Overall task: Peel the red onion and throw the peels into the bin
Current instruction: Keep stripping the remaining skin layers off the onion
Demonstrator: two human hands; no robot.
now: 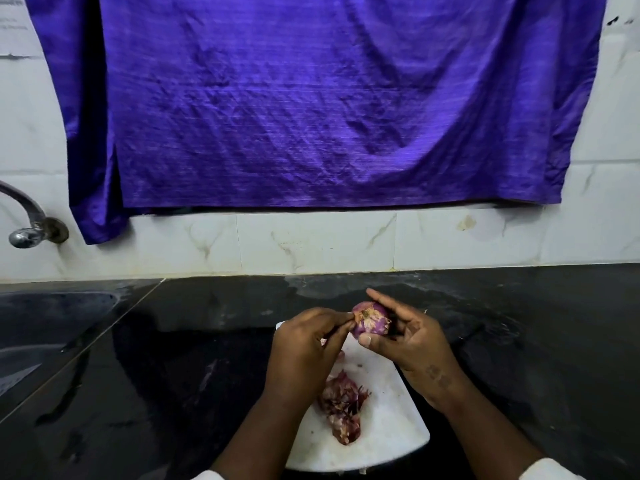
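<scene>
The fingers [341,318] of the left hand [304,344] are pressed together in a pinch on a dry tag of skin at the pale root end of the small, round red onion [370,322], just below the middle of the frame. The right hand [412,344] cradles the onion from the other side. Its index finger lies over the top, its thumb props the bulb from below, and the other fingers curl loosely behind.

The bulb looks mostly bare and glossy purple, so the peeling seems nearly done, with only scraps left round the root. To do this well, the left pinch should draw the skin away along the bulb's curve rather than snap it off. Meanwhile the right hand can turn the onion to bring up the next patch.

The onion is held above the far corner of the white plastic cutting board [388,431], where a heap of papery reddish-brown peels [341,400] lies lower in the frame. Working over the board should make the peels easy to gather. The board rests on a black polished stone table [173,341]. No bin is in view.
</scene>
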